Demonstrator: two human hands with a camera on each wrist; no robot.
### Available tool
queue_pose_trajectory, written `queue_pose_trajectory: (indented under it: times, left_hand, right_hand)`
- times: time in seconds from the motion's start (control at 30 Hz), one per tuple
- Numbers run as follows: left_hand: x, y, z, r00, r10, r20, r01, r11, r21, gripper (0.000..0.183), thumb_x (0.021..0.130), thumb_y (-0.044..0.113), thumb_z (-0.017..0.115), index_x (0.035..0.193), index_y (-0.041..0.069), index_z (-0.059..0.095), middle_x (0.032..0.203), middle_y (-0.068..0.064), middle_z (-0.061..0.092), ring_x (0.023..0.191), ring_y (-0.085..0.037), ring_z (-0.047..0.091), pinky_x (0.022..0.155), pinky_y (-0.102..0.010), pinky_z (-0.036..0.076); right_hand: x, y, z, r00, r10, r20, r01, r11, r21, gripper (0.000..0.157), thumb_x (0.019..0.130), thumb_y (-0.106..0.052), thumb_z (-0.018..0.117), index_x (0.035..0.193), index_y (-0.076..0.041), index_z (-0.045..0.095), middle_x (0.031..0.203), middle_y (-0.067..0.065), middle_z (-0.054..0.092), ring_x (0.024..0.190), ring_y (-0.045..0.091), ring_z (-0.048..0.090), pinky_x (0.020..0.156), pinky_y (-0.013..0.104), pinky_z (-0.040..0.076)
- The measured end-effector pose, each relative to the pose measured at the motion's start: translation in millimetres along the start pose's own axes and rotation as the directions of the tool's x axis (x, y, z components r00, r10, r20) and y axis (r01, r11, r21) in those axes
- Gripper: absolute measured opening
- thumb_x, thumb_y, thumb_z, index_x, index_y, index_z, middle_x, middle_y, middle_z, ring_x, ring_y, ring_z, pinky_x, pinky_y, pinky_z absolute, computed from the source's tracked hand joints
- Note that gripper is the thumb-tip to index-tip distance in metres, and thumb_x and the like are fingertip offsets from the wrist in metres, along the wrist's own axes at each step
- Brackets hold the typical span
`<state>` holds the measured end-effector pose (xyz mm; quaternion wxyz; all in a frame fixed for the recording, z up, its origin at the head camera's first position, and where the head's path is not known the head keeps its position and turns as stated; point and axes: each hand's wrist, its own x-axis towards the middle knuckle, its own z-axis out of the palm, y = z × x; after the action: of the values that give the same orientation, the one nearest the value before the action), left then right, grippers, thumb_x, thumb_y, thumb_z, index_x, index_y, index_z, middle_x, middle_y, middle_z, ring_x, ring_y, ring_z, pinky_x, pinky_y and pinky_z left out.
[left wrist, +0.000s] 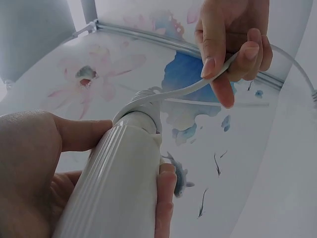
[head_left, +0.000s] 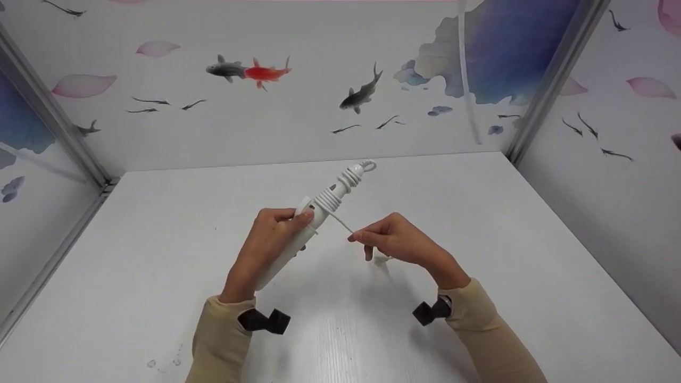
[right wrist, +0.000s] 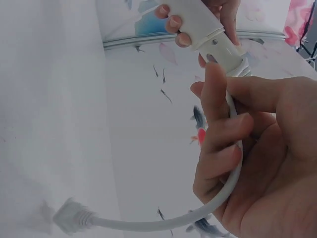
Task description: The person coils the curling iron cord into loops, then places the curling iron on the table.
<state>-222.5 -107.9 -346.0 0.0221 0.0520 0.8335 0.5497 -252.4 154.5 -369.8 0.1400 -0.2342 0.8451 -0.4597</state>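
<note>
A white wand-shaped electric appliance (head_left: pixel 284 259) slants up to the right above the table; its exact kind is unclear. My left hand (head_left: pixel 268 234) grips its thicker body, thumb on the near side and fingertips showing beyond it. Several turns of white power cord (head_left: pixel 328 200) circle the narrower upper part, which ends in a small loop of cord. My right hand (head_left: pixel 396 239) pinches the loose cord, drawn straight from the windings. In the right wrist view, the cord passes behind the curled fingers and hangs down to a white plug (right wrist: pixel 72 216).
Beneath the hands lies a white tabletop (head_left: pixel 175 250). White panels (head_left: pixel 298 122) printed with fish and petals stand at the back and sides, joined by metal posts (head_left: pixel 558 80). A small dark camera is strapped to each wrist.
</note>
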Motion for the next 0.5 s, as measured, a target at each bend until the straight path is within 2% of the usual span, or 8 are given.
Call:
queue_pose_trajectory:
  times: [0.13,0.23,0.37,0.5]
  left_hand:
    - [0.8,-0.1,0.2,0.999,0.024,0.028,-0.024,0.999,-0.03,0.039,0.098,0.038,0.061,0.114,0.005,0.073,0.095,-0.014,0.071,0.071,-0.021,0.065,0.063,-0.031,0.053]
    - [0.9,0.6,0.0,0.998,0.04,0.055,-0.036,0.997,-0.073,0.037,0.098,0.036,0.061,0.112,0.005,0.074,0.092,-0.014,0.072,0.068,-0.022,0.065,0.063,-0.032,0.053]
    - [0.9,1.2,0.3,0.992,0.066,0.11,-0.055,0.994,-0.097,0.037,0.098,0.037,0.062,0.111,0.005,0.075,0.092,-0.013,0.072,0.069,-0.022,0.065,0.065,-0.032,0.053]
    - [1.4,-1.1,-0.4,0.979,0.101,0.176,-0.091,0.994,-0.067,0.037,0.097,0.038,0.062,0.11,0.005,0.075,0.094,-0.014,0.071,0.072,-0.022,0.064,0.067,-0.033,0.053]
  right_hand:
    - [1.7,2.9,0.9,0.994,0.067,-0.082,-0.069,0.997,-0.029,0.029,0.092,-0.044,0.069,0.09,-0.018,0.082,0.064,-0.004,0.068,0.059,0.012,0.043,0.056,0.026,0.03]
    - [3.4,5.4,1.9,0.986,0.104,-0.127,-0.108,0.994,-0.025,0.033,0.089,-0.048,0.072,0.083,-0.018,0.082,0.052,-0.005,0.056,0.058,0.013,0.049,0.054,0.026,0.03]
    - [5.9,7.9,4.3,0.986,0.11,-0.128,-0.113,0.993,-0.016,0.035,0.088,-0.049,0.072,0.078,-0.017,0.081,0.048,-0.005,0.048,0.05,0.012,0.042,0.049,0.025,0.025]
    - [8.7,11.0,7.3,0.991,0.083,-0.105,-0.086,0.996,-0.023,0.033,0.09,-0.046,0.071,0.081,-0.017,0.082,0.049,-0.007,0.045,0.051,0.011,0.04,0.05,0.024,0.027]
